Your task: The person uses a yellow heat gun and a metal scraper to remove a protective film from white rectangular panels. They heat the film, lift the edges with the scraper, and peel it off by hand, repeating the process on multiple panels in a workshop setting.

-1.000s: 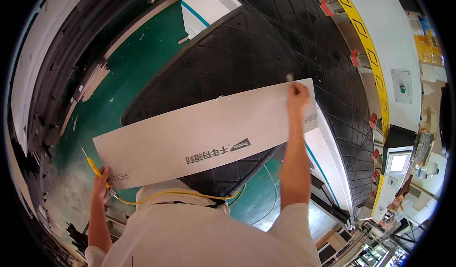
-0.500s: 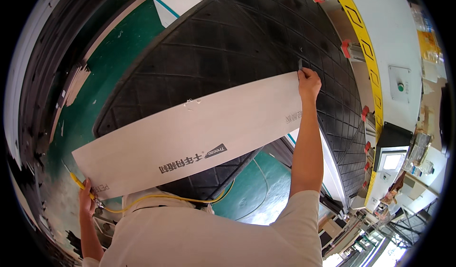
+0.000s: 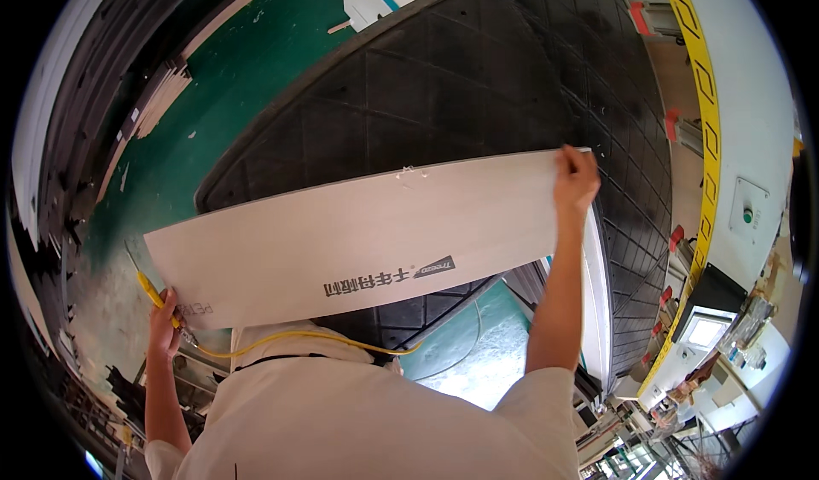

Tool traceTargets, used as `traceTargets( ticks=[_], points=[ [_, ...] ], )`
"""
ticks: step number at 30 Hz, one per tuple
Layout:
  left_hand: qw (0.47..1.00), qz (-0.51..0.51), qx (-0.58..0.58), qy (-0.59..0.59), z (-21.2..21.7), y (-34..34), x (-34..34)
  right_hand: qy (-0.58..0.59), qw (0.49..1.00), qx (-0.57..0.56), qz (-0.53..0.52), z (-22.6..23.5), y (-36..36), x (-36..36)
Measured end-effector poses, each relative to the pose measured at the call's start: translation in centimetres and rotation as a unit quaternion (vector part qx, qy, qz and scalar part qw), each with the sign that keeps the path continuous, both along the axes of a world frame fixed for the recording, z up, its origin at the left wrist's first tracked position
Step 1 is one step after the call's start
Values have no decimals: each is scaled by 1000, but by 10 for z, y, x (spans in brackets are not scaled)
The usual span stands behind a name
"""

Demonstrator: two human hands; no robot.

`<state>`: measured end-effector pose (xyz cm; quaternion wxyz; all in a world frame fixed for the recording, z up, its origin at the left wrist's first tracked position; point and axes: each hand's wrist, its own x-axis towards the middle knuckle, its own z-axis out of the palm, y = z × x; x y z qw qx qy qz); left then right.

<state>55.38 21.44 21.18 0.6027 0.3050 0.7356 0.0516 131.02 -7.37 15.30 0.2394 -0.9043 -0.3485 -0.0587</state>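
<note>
The person wears a pale, cream-white short-sleeved shirt [image 3: 375,420], its sleeves ending above the elbows on bare arms. A thin dark line, possibly a lanyard or collar edge, crosses near the neck.

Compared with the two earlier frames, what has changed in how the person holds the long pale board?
The long pale board has swung from a steep upward slant to nearly level across the view. The right hand sits lower on its far end, and the left hand has come back up at the near end. Both hands keep hold of the board; the left also still grips the yellow tool with its yellow cord. The black grid table lies underneath as before.
</note>
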Motion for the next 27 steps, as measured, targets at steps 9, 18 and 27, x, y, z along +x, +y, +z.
traceTargets(
  ticks=[9,18,27],
  points=[
    [1000,2,-9,-11,-1,-1,-7,185,975,31,123,28,118,-197],
    [999,-25,-11,-38,-4,7,-7,6,986,6,-167,-9,-29,47],
    [999,2,-25,-42,-2,1,-10,128,983,51,121,16,141,-278]
  ],
)
